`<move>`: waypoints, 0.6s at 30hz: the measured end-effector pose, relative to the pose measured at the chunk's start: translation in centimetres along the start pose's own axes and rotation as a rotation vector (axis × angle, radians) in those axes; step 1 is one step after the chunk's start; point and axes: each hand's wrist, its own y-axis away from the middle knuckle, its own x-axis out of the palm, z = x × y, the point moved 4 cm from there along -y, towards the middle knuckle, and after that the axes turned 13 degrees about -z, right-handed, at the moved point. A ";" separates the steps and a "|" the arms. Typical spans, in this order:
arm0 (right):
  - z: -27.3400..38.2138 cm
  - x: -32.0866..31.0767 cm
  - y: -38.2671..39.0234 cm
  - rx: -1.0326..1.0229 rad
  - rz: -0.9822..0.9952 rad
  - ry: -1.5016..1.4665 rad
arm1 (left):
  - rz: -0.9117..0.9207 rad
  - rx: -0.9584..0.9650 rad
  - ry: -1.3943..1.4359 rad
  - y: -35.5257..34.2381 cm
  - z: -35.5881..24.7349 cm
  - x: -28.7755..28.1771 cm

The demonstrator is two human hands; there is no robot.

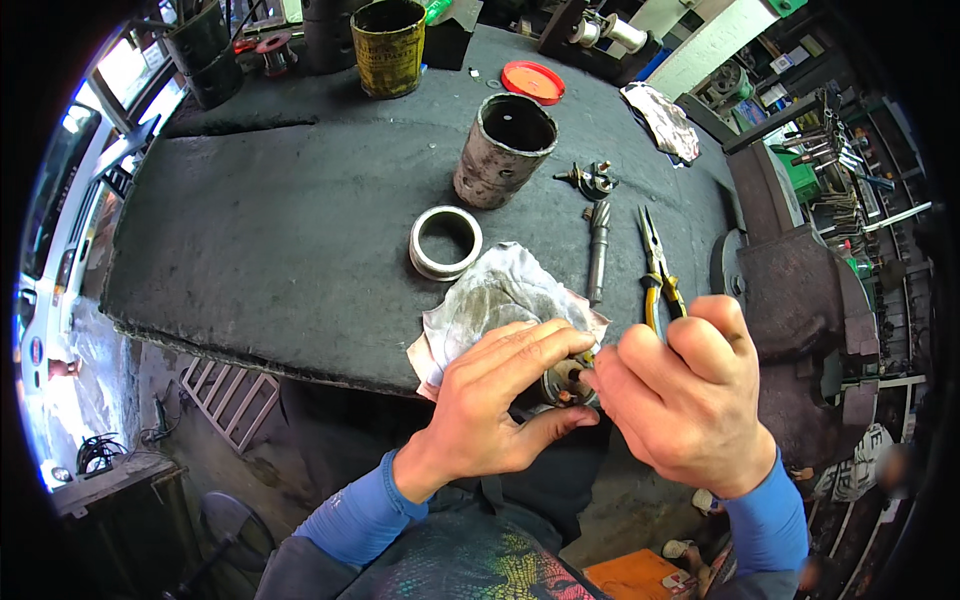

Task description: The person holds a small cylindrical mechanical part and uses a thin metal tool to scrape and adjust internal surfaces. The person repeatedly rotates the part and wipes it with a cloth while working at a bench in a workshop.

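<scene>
My left hand (485,400) is wrapped round a small round metal part (563,392) with coppery bits inside, gripping it between thumb and fingers at the table's near edge. Close against its right side, my right hand (690,405) has its fingers curled in; whatever they pinch is hidden. A stained white cloth (500,295) lies just beyond my left hand. Long-nose pliers (655,270) with yellow and black handles rest beyond my right hand. Left of them are a steel shaft with a fluted end (599,255) and a small dark metal assembly (597,181).
On the dark table (260,230), a metal ring (419,256) stands near a rusty hollow cylinder (487,165). Farther back are a red lid (533,83) and a grimy yellow can (388,62). A heavy bench vise (800,300) occupies the right side.
</scene>
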 end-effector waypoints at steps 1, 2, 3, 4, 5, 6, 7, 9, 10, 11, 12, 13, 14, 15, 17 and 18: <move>0.2 -0.2 0.0 -0.005 0.015 0.012 | -0.011 -0.003 0.010 0.1 0.0 0.0; 0.5 -0.2 0.0 -0.017 0.024 0.015 | 0.003 -0.021 0.030 0.3 0.3 -0.1; 0.7 -0.3 -0.1 -0.029 0.034 0.018 | -0.006 -0.011 0.038 0.3 0.3 -0.1; 0.6 -0.6 -0.1 -0.053 0.091 0.027 | -0.015 -0.002 0.046 0.2 0.2 0.0; 0.6 -0.5 -0.4 -0.042 0.082 0.033 | -0.015 0.007 0.055 0.2 0.1 0.1; 0.5 -0.3 -0.7 -0.030 0.074 0.038 | -0.017 -0.010 0.073 0.1 0.1 0.1; 0.4 0.0 -1.1 -0.018 0.066 0.044 | -0.021 -0.008 0.058 0.1 0.0 -0.1; 1.1 0.2 -1.1 -0.075 0.049 0.021 | -0.028 -0.003 0.041 0.1 0.1 -0.2; 1.2 0.1 -0.9 -0.070 0.057 -0.019 | -0.025 0.012 0.041 0.1 0.1 -0.2; 1.1 -0.1 -0.8 -0.066 0.060 -0.060 | -0.029 0.016 0.039 0.1 0.1 -0.2; 0.6 -0.2 -0.8 -0.051 0.062 -0.082 | -0.033 0.021 0.036 0.1 0.0 -0.1; 0.1 -0.2 -1.1 -0.036 0.065 -0.103 | -0.038 0.026 0.034 0.1 -0.1 -0.2; -0.1 0.2 -1.2 -0.050 0.016 -0.091 | -0.033 0.007 0.037 0.1 -0.1 -0.2; 0.1 0.2 -1.2 -0.066 0.033 -0.056 | -0.028 -0.011 0.041 0.1 0.0 -0.2; 0.6 0.0 -1.2 -0.102 0.065 0.009 | -0.024 -0.001 0.051 0.1 0.1 -0.2; 1.0 -0.1 -0.8 -0.097 0.085 0.044 | -0.025 0.028 0.058 0.2 0.3 -0.1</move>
